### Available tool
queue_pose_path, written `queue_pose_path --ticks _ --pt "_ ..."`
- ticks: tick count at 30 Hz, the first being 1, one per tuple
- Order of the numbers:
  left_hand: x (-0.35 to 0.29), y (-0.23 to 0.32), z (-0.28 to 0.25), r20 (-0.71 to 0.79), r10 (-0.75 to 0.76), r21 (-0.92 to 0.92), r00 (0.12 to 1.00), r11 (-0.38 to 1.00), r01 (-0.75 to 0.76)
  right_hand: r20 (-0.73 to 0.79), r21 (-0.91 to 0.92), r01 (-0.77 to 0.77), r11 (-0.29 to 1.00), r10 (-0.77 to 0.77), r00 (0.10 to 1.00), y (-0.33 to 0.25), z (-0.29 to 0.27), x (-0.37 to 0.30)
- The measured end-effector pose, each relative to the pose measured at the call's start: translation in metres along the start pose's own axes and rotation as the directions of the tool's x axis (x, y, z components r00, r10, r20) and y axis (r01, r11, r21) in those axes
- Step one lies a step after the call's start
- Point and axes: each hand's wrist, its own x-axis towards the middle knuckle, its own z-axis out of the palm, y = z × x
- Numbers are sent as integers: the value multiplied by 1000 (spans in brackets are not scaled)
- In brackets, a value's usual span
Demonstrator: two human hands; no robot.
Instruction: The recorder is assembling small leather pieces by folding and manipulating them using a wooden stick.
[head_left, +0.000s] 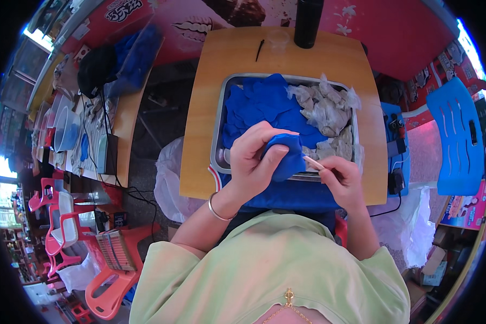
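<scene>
My left hand [258, 156] is closed around a folded piece of blue fabric [289, 156], thumb on the near side. Pinched in my right hand [341, 177] is a thin pale stick [313, 162], its far tip meeting the edge of that fabric. Both hands hover over the near side of a metal tray [217, 129]. Inside it, blue fabric pieces [270, 105] are heaped on the left. Crumpled beige bundles in clear plastic [329, 110] fill the right side. What the stick's tip does at the fabric is too small to tell.
The tray rests on a wooden table [200, 102]. Toward its far edge are a black cylinder [309, 24] and a small dark stick [260, 50]. A blue plastic chair [456, 137] stands at right. Red chairs [110, 286] and a cluttered side table [125, 124] are at left.
</scene>
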Motion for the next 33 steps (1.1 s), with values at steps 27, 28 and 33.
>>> queue_pose_path --ticks 27,28,33 --pt "-1 7 -4 140 -351 -335 926 863 378 -133 -345 376 860 -442 887 5 25 14" --pt "0 7 -1 156 -308 -358 939 868 344 -129 -346 376 860 -440 889 3 25 12" --pt "-2 4 1 243 -290 -447 926 813 373 404 515 -356 779 146 903 6 20 4"
